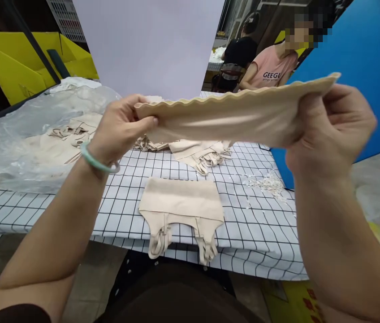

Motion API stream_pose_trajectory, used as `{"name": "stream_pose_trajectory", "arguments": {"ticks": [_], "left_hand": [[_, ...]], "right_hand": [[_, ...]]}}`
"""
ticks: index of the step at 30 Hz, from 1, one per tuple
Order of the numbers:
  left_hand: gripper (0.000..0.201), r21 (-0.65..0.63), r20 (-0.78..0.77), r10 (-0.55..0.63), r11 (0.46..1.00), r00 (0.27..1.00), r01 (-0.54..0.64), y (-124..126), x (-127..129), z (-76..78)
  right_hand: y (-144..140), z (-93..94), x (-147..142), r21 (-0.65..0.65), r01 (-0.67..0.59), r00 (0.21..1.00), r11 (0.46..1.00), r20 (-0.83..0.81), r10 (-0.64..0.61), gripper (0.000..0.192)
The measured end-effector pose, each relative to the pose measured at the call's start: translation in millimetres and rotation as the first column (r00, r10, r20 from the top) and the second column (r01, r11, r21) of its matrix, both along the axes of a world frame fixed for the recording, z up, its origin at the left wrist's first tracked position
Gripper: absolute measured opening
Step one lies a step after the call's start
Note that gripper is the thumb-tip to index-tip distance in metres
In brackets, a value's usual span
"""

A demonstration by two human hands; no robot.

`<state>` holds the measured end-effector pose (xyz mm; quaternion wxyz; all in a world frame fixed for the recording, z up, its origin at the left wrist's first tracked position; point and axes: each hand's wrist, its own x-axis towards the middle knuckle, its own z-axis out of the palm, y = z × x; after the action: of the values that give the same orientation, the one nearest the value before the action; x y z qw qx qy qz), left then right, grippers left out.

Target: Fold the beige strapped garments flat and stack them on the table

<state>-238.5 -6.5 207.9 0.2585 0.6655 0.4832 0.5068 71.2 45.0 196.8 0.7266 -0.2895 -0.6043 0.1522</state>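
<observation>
A beige camisole top [223, 119] is stretched sideways in the air between my two hands, its wavy edge uppermost. My left hand [123, 123] pinches one end, thumb in front and fingers behind. The other end is gripped by my right hand [327, 121], with the thumb pressed on the cloth and a corner poking up past it. No straps show on this piece. Below it, a second beige camisole [181, 197] lies flat on the checked tablecloth [123, 206], its straps hanging toward the near edge. A pale green bangle [97, 159] circles my left wrist.
More beige camisoles [200, 154] lie in a pile behind. On the left, a clear plastic bag [5, 143] holds similar pieces. Small white scraps [267, 184] are scattered at right, beside a blue panel [361, 58]. Across the table sits a person in a pink shirt [270, 65].
</observation>
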Motion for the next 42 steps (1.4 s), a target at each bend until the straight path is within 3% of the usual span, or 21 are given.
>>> {"name": "stream_pose_trajectory", "arguments": {"ticks": [3, 5, 8, 10, 12, 14, 17, 21, 23, 27, 31, 34, 37, 39, 40, 42], "left_hand": [[0.015, -0.084, 0.106, -0.038, 0.995, 0.994, 0.047, -50.0, -8.7, -6.3], [0.019, -0.165, 0.192, -0.062, 0.982, 0.979, 0.095, -71.3, -12.9, -24.7], [0.022, -0.329, 0.307, -0.075, 0.927, 0.949, 0.179, -80.6, -15.3, -72.3], [0.026, -0.453, 0.363, -0.043, 0.865, 0.931, 0.216, -75.3, -14.3, -110.6], [0.031, -0.561, 0.383, 0.046, 0.805, 0.922, 0.193, -66.7, -12.5, -145.4], [0.035, -0.641, 0.350, 0.146, 0.758, 0.925, 0.123, -59.9, -11.3, -169.9], [0.034, -0.673, 0.310, 0.209, 0.737, 0.927, 0.059, -55.9, -12.8, -182.6], [0.033, -0.639, 0.357, 0.220, 0.767, 0.908, 0.065, -49.6, -18.5, -176.9], [0.033, -0.636, 0.329, 0.244, 0.771, 0.912, 0.023, -42.6, -19.6, -177.3], [0.029, -0.652, 0.202, 0.285, 0.753, 0.937, -0.089, -28.1, -18.0, -190.1], [0.022, -0.577, 0.083, 0.273, 0.797, 0.958, -0.177, -22.1, -18.3, -201.9], [0.015, -0.469, -0.138, 0.267, 0.831, 0.954, -0.300, -21.8, -17.6, -203.5], [0.018, -0.199, -0.452, 0.255, 0.905, 0.855, -0.375, -25.0, -10.2, -200.4], [0.030, -0.023, -0.621, 0.210, 0.958, 0.755, -0.285, -29.2, -0.8, -198.2], [0.035, 0.007, -0.688, 0.155, 0.978, 0.709, -0.207, -31.4, 4.4, -197.7], [0.044, -0.063, -0.788, -0.004, 0.995, 0.615, -0.075, -34.6, 13.9, -199.0]], "right_hand": [[-54.6, -17.9, 0.0, -0.197, -0.034, 0.999, 0.980, -0.023, 0.030, 0.005], [-81.3, -41.3, 0.1, -0.357, -0.050, 0.999, 0.933, -0.031, 0.041, 0.005], [-99.5, -93.4, -0.3, -0.581, -0.072, 0.997, 0.811, -0.073, 0.036, 0.016], [-99.3, -133.7, -1.8, -0.718, -0.080, 0.996, 0.691, -0.075, 0.038, 0.027], [-95.2, -169.5, -4.1, -0.816, -0.058, 0.997, 0.575, -0.019, 0.073, 0.036], [-92.7, -193.1, -6.4, -0.854, 0.023, 0.989, 0.520, 0.095, 0.112, 0.042], [-95.8, -200.3, -8.5, -0.835, 0.140, 0.963, 0.532, 0.240, 0.122, 0.044], [-98.6, -184.2, -10.3, -0.803, 0.133, 0.974, 0.581, 0.213, 0.071, 0.040], [-94.4, -180.0, -12.1, -0.778, 0.198, 0.962, 0.596, 0.272, 0.036, 0.038], [-83.4, -183.3, -18.2, -0.727, 0.382, 0.857, 0.571, 0.510, 0.077, 0.034], [-79.8, -190.1, -19.9, -0.675, 0.434, 0.812, 0.597, 0.580, 0.067, 0.035], [-79.0, -196.8, -16.5, -0.622, 0.468, 0.781, 0.628, 0.623, 0.036, 0.035], [-79.2, -201.4, -15.3, -0.440, 0.521, 0.664, 0.731, 0.747, -0.023, 0.039], [-78.6, -201.2, -18.5, -0.269, 0.530, 0.558, 0.804, 0.825, -0.092, 0.043], [-77.4, -200.7, -21.1, -0.210, 0.516, 0.513, 0.830, 0.852, -0.104, 0.045], [-72.6, -200.5, -27.2, -0.185, 0.464, 0.437, 0.866, 0.898, -0.043, 0.049]]}}
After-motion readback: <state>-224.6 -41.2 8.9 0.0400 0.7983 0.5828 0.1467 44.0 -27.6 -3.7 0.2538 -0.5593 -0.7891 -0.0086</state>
